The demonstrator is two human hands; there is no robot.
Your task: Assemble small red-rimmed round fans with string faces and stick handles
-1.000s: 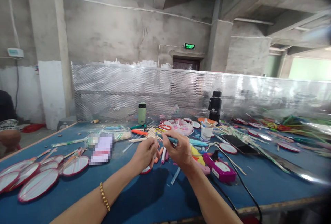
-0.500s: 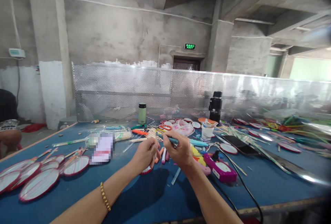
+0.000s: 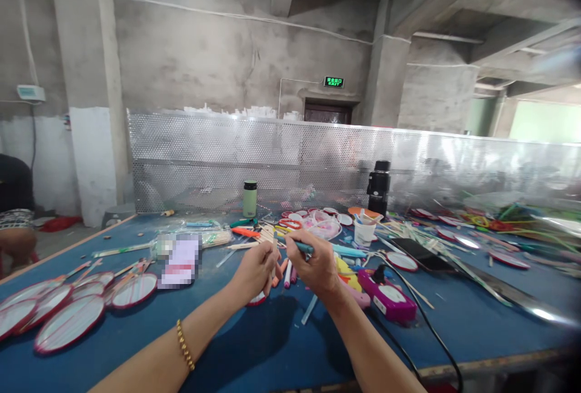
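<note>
My left hand is closed around a thin pale stick that stands upright between its fingers. Below that hand shows a sliver of a white disc with a red rim; whether the stick joins it is hidden. A teal marker pen is gripped in my right hand, its tip pointing left at the top of the stick. Several coloured pens lie on the table between the hands.
Red-rimmed round fans overlap on the blue table at left. A purple power strip with a black cable is right of my right arm. Behind stand a white cup, a green tumbler and a black flask.
</note>
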